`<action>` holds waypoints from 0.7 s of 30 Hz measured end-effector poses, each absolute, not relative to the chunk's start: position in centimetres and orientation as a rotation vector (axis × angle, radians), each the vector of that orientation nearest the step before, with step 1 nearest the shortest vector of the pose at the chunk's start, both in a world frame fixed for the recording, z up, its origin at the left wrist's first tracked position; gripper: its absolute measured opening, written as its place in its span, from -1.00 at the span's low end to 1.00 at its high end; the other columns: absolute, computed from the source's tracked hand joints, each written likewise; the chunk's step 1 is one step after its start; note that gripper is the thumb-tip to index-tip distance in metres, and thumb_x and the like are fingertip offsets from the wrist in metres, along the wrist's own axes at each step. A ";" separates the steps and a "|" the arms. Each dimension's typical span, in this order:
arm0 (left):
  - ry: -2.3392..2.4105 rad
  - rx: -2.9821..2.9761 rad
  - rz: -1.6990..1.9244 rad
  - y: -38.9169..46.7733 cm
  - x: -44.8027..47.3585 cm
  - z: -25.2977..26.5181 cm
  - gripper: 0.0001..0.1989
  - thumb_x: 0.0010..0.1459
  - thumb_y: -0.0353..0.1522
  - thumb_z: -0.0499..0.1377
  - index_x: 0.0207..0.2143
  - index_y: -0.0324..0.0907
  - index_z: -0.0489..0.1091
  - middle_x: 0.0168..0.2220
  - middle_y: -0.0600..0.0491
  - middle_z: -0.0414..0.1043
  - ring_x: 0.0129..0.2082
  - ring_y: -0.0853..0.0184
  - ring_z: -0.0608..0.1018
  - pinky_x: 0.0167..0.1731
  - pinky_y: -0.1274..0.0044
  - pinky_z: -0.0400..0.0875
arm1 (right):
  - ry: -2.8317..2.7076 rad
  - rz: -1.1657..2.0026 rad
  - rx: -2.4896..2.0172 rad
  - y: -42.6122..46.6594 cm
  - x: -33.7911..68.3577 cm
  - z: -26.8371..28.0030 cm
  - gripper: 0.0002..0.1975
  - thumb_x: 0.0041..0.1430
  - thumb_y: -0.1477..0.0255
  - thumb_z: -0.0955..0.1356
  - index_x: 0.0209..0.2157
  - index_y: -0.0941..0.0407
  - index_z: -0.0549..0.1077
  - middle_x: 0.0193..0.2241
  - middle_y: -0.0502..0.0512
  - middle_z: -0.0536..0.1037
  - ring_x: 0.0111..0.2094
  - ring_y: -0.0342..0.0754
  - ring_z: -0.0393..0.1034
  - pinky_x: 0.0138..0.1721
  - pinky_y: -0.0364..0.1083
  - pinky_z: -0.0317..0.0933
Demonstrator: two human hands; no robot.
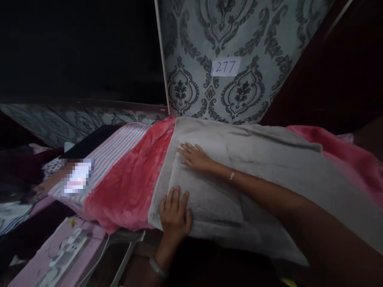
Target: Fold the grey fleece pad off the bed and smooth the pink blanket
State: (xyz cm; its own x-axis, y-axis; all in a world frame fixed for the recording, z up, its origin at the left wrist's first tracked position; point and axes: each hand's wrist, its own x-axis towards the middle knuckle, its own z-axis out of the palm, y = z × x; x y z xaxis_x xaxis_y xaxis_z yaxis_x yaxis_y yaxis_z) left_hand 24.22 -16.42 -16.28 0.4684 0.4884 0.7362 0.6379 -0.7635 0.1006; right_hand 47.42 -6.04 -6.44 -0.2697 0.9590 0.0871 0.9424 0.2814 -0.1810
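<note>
A long, narrow support [131, 236], its pale leg [126, 255] showing at seven o'clock, carries striped cloth [119, 144] at nine, red plush cloth [131, 179] beside that, and grey cloth [263, 161] (creased toward three) across the middle.

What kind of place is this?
Probably a room in a home, living room or bedroom unclear. Clues: damask-patterned wallpaper, a big dark screen that looks like a TV, and a soft-looking grey cloth under the hands.
</note>
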 end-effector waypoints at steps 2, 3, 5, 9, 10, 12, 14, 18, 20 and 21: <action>-1.012 -2.538 -1.174 -16.5 24.4 -16.2 -0.50 0.25 -0.33 0.10 0.23 -0.12 0.43 0.31 -0.17 0.36 0.33 0.01 0.37 0.27 0.19 0.12 | -2.487 0.167 -1.650 -10.5 47.0 -7.4 -0.34 0.47 0.01 0.12 0.48 -0.09 0.05 0.51 0.12 -0.08 0.50 0.22 -0.27 0.41 0.35 -0.28; -1.021 -2.540 -1.176 -16.5 24.5 -16.2 -0.51 0.26 -0.32 0.09 0.22 -0.12 0.44 0.31 -0.17 0.37 0.33 0.01 0.37 0.27 0.18 0.12 | -2.531 0.187 -1.607 -12.4 46.9 -7.9 -0.35 0.47 -0.01 0.12 0.47 -0.12 0.06 0.50 0.09 -0.05 0.50 0.21 -0.26 0.42 0.34 -0.30; -1.036 -2.547 -1.172 -16.5 24.6 -16.2 -0.53 0.27 -0.30 0.08 0.20 -0.11 0.46 0.30 -0.16 0.38 0.32 0.01 0.38 0.26 0.18 0.13 | -2.559 0.212 -1.592 -14.8 46.9 -8.9 -0.35 0.47 -0.01 0.11 0.47 -0.13 0.06 0.50 0.04 -0.03 0.50 0.18 -0.27 0.43 0.31 -0.32; -1.084 -2.580 -1.140 -16.4 24.8 -16.1 -0.54 0.28 -0.28 0.08 0.18 -0.10 0.49 0.29 -0.13 0.39 0.31 0.00 0.38 0.26 0.16 0.13 | -2.487 0.177 -1.700 -14.1 47.7 -9.5 -0.35 0.47 0.01 0.10 0.48 -0.11 0.03 0.51 0.00 -0.10 0.51 0.15 -0.33 0.45 0.26 -0.34; -1.094 -2.586 -1.131 -16.4 24.8 -16.0 -0.55 0.28 -0.28 0.07 0.17 -0.11 0.49 0.29 -0.14 0.39 0.31 0.00 0.39 0.25 0.16 0.14 | -2.470 0.171 -1.720 -13.3 48.0 -9.4 -0.35 0.47 0.02 0.11 0.48 -0.12 0.03 0.51 -0.01 -0.11 0.51 0.15 -0.33 0.45 0.26 -0.34; -1.100 -2.583 -1.119 -16.5 24.8 -15.8 -0.56 0.29 -0.29 0.06 0.16 -0.12 0.50 0.28 -0.15 0.40 0.30 0.00 0.39 0.24 0.16 0.16 | -2.428 0.167 -1.770 -11.8 48.6 -9.0 -0.36 0.47 0.05 0.12 0.48 -0.12 0.03 0.51 -0.01 -0.10 0.51 0.16 -0.31 0.45 0.27 -0.35; -1.099 -2.574 -1.110 -16.5 24.8 -15.6 -0.56 0.30 -0.29 0.05 0.15 -0.13 0.50 0.27 -0.15 0.42 0.30 0.01 0.40 0.23 0.16 0.17 | -2.363 0.167 -1.857 -10.9 49.2 -8.6 -0.36 0.48 0.08 0.12 0.49 -0.10 0.03 0.51 0.02 -0.09 0.50 0.19 -0.28 0.44 0.30 -0.34; -1.127 -2.618 -1.061 -16.5 24.8 -15.2 -0.55 0.32 -0.27 0.03 0.16 -0.17 0.49 0.27 -0.19 0.41 0.31 -0.02 0.39 0.23 0.13 0.16 | -2.263 0.182 -2.000 -12.8 49.8 -8.6 -0.36 0.48 0.11 0.14 0.49 -0.04 0.03 0.51 0.10 -0.11 0.50 0.25 -0.30 0.41 0.38 -0.36; -1.155 -2.647 -1.033 -16.5 24.8 -15.1 -0.54 0.32 -0.26 0.02 0.17 -0.17 0.49 0.28 -0.19 0.39 0.32 -0.03 0.37 0.25 0.11 0.15 | -2.258 0.198 -1.995 -15.3 49.8 -8.9 -0.36 0.48 0.08 0.13 0.49 -0.06 0.03 0.51 0.09 -0.12 0.51 0.25 -0.33 0.41 0.39 -0.36; -1.170 -2.657 -1.024 -16.5 24.8 -15.1 -0.54 0.32 -0.26 0.02 0.17 -0.17 0.48 0.29 -0.19 0.39 0.32 -0.03 0.36 0.25 0.11 0.14 | -2.261 0.210 -1.981 -16.9 49.7 -9.1 -0.35 0.48 0.06 0.13 0.48 -0.07 0.04 0.51 0.08 -0.11 0.51 0.24 -0.34 0.41 0.39 -0.36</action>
